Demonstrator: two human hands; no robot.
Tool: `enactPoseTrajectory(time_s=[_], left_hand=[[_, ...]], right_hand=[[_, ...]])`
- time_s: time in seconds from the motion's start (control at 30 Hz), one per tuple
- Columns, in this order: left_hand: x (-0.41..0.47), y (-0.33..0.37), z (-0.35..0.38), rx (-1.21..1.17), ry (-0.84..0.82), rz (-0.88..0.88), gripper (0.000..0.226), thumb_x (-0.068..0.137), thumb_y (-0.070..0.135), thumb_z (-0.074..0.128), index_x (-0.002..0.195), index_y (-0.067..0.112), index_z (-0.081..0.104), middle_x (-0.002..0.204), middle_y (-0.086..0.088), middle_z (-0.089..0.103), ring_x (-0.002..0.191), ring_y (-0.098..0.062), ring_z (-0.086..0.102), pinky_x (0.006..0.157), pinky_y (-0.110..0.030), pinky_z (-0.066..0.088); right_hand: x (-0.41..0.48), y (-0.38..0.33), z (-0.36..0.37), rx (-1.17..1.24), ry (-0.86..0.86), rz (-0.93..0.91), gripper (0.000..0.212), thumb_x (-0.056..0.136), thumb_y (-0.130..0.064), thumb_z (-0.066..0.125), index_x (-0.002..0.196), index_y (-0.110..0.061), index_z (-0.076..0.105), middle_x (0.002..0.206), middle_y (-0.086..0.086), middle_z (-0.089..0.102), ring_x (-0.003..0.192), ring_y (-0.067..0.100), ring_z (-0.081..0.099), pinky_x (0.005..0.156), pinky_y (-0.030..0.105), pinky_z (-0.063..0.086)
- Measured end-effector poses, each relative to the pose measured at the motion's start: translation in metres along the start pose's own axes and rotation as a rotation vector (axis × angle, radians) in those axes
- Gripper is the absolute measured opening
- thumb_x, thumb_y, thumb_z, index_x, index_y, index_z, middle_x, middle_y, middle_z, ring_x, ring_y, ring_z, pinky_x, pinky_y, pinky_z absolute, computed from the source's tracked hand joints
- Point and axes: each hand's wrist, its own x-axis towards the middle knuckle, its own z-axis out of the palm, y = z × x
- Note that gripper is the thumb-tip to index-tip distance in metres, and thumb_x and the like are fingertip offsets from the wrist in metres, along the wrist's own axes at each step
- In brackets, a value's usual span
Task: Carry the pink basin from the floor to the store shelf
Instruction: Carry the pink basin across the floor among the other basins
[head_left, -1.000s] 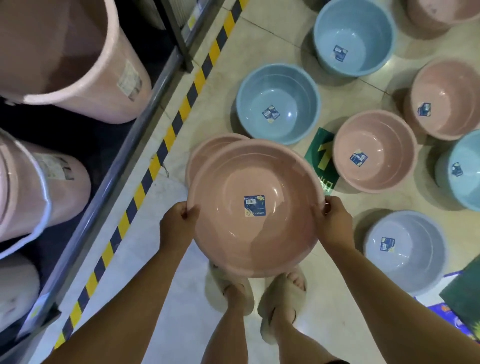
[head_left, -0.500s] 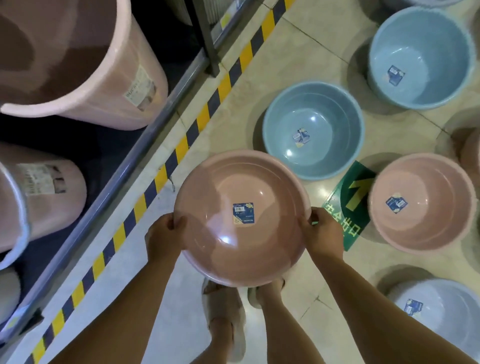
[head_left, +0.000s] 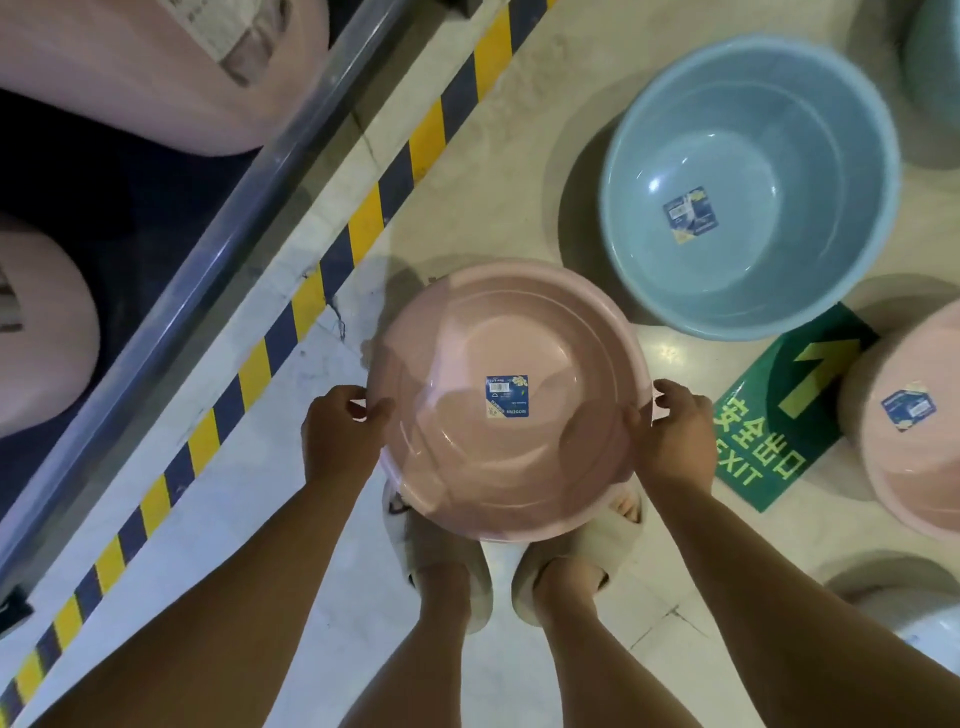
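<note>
Beside the striped floor tape edging the store shelf, we are holding the pink basin above open floor, left hand and right hand each pinching its opposite rims.

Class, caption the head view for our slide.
Both hands, left and right, hold a pink basin beside the store shelf.

The pale tiled floor carries a blue basin at far right, a second pink basin at the right edge, and a green exit sticker between them. Yellow-and-black tape runs diagonally beside the shelf, which holds pink buckets.
</note>
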Motion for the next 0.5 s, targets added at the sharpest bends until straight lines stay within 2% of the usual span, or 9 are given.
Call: enactPoseTrajectory(time_s=[0.1, 0.17, 0.27, 0.3, 0.37, 0.5], left_hand=[[0.011, -0.008, 0.009, -0.031, -0.041, -0.037, 0.046, 0.092, 0.041, 0.073, 0.123, 0.008, 0.068, 0.112, -0.008, 0.073, 0.089, -0.021, 0.059, 0.079, -0.031, 0.044], [0.017, -0.007, 0.013, -0.045, -0.095, -0.043, 0.044, 0.095, 0.040, 0.070, 0.124, 0.008, 0.066, 0.108, -0.004, 0.071, 0.091, -0.022, 0.059, 0.080, -0.031, 0.045], [0.022, -0.004, 0.014, -0.018, -0.165, 0.029, 0.029, 0.099, 0.035, 0.065, 0.108, 0.008, 0.068, 0.090, -0.004, 0.067, 0.087, -0.029, 0.064, 0.072, -0.031, 0.044], [0.022, -0.005, 0.012, -0.019, -0.172, 0.038, 0.025, 0.099, 0.035, 0.064, 0.101, 0.010, 0.067, 0.086, -0.005, 0.067, 0.086, -0.031, 0.065, 0.070, -0.032, 0.045], [0.019, -0.004, 0.006, -0.024, -0.174, 0.048, 0.022, 0.099, 0.035, 0.065, 0.094, 0.014, 0.064, 0.084, -0.006, 0.068, 0.083, -0.030, 0.065, 0.068, -0.032, 0.045], [0.002, 0.005, -0.017, -0.023, -0.152, 0.060, 0.026, 0.097, 0.037, 0.066, 0.086, 0.013, 0.063, 0.078, -0.006, 0.070, 0.076, -0.028, 0.065, 0.060, -0.029, 0.046]], right_hand=[[0.007, 0.004, 0.010, 0.011, -0.086, 0.074, 0.057, 0.096, -0.033, 0.066, 0.147, -0.014, 0.050, 0.134, 0.012, 0.061, 0.110, 0.034, 0.065, 0.093, 0.044, 0.053], [0.011, 0.005, 0.014, 0.063, -0.134, 0.096, 0.045, 0.098, -0.030, 0.063, 0.139, -0.013, 0.058, 0.119, 0.009, 0.069, 0.101, 0.032, 0.068, 0.081, 0.040, 0.057], [0.015, 0.006, 0.014, 0.071, -0.155, 0.080, 0.027, 0.099, -0.027, 0.061, 0.119, -0.011, 0.067, 0.096, 0.004, 0.068, 0.083, 0.025, 0.065, 0.059, 0.027, 0.047], [0.015, 0.005, 0.013, 0.074, -0.163, 0.077, 0.026, 0.099, -0.027, 0.061, 0.117, -0.011, 0.067, 0.094, 0.004, 0.068, 0.082, 0.024, 0.064, 0.058, 0.026, 0.046], [0.015, 0.003, 0.008, 0.080, -0.175, 0.064, 0.026, 0.098, -0.029, 0.061, 0.116, -0.013, 0.068, 0.094, 0.003, 0.068, 0.084, 0.025, 0.066, 0.066, 0.032, 0.054], [0.004, -0.003, -0.013, 0.092, -0.168, 0.025, 0.026, 0.097, -0.031, 0.061, 0.114, -0.013, 0.069, 0.089, 0.000, 0.068, 0.081, 0.023, 0.066, 0.073, 0.041, 0.059]])
